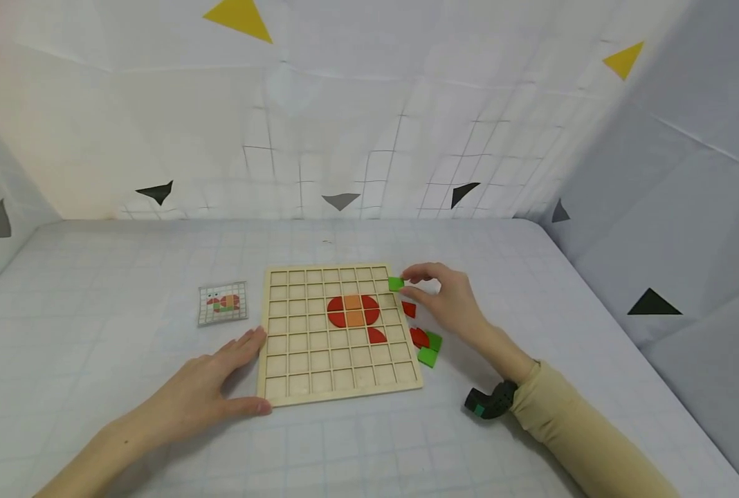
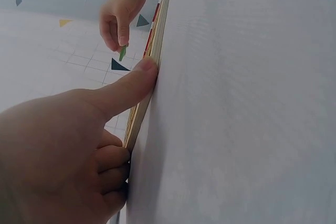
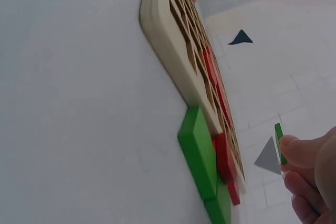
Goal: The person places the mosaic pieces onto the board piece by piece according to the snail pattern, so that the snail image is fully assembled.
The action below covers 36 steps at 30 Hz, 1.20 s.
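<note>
Lab-like booth — gridded sheeting [image 1: 357,111]; coloured triangles [image 1: 654,304]

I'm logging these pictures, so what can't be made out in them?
- Head: printed details of the card, too small.
- Left wrist: most cells of the grid board, hidden by the edge-on angle.
- Right wrist: end of the lower green tile, cut off by the bottom edge.

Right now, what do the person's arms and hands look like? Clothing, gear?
Left hand: ungloved, forearm bare as far as seen. Right hand: ungloved, tan sleeve bunched at the cuff, black curved gadget with a green patch beside it.
</note>
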Motion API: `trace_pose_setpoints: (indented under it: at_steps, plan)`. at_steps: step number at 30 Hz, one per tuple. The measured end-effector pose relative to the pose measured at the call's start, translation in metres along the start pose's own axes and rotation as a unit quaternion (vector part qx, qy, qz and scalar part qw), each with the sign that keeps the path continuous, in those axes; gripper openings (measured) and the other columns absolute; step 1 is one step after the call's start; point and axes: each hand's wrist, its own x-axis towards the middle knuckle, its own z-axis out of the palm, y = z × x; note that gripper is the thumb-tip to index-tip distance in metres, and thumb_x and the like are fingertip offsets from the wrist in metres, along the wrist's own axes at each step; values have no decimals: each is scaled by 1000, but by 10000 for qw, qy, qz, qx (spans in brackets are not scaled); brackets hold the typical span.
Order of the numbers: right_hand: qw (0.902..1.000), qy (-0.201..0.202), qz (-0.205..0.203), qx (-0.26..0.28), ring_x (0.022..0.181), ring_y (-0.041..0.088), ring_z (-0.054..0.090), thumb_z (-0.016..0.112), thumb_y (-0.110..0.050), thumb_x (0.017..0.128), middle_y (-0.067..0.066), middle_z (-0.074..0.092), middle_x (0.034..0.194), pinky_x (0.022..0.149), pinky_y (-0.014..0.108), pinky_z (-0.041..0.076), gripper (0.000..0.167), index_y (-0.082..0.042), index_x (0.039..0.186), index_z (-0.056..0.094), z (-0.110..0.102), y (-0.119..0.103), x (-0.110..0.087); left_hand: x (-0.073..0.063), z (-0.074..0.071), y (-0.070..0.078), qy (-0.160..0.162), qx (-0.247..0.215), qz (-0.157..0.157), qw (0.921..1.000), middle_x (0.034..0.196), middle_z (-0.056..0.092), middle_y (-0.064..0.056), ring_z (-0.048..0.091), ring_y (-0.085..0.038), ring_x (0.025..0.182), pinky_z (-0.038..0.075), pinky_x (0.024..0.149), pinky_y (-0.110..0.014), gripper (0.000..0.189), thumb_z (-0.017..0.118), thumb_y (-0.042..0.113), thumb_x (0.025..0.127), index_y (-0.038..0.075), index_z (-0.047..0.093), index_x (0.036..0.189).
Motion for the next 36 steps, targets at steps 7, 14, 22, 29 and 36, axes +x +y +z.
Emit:
trace_pose_setpoints:
  at_steps: [7,14,22,29,36]
  plan:
    - [9990,-189,-347,214,95,18,66,81,-13,84,4,74,102,86,49,54,27,-9,109,73,5,-14,-6,-1,-1,0,20,-11,38,10000,159,37,-11,37,-39,144,35,111,-63,108,67,75,74,16,32,158]
    - [9970,-326,-594,373,93,18,68,84,-9,80,3,75,101,80,46,58,29,-8,107,73,13,-25,-10,-2,0,0,-11,-29,-46,10000,160,35,-9,36,-36,145,35,112,-61,107,71,71,74,17,32,158]
    - [9940,-537,-819,484,94,17,68,83,-10,80,3,76,101,85,42,56,27,-6,105,74,22,-35,-17,-1,-1,0,26,-16,31,10000,160,36,-8,37,-37,145,35,111,-61,107,67,75,75,17,32,158]
    - [9924,-650,-927,473,89,19,65,82,-9,82,0,75,95,74,43,52,21,-9,102,74,28,-40,-20,-2,0,0,-11,-9,-11,10000,160,35,-9,36,-36,146,34,113,-60,106,69,73,75,17,32,158]
    - [9893,-733,-1127,566,88,18,66,83,-9,81,-3,73,94,79,37,57,22,-10,101,74,35,-39,-23,-1,0,0,-49,-44,-30,10000,161,35,-9,35,-37,146,34,113,-61,107,69,73,75,17,31,158]
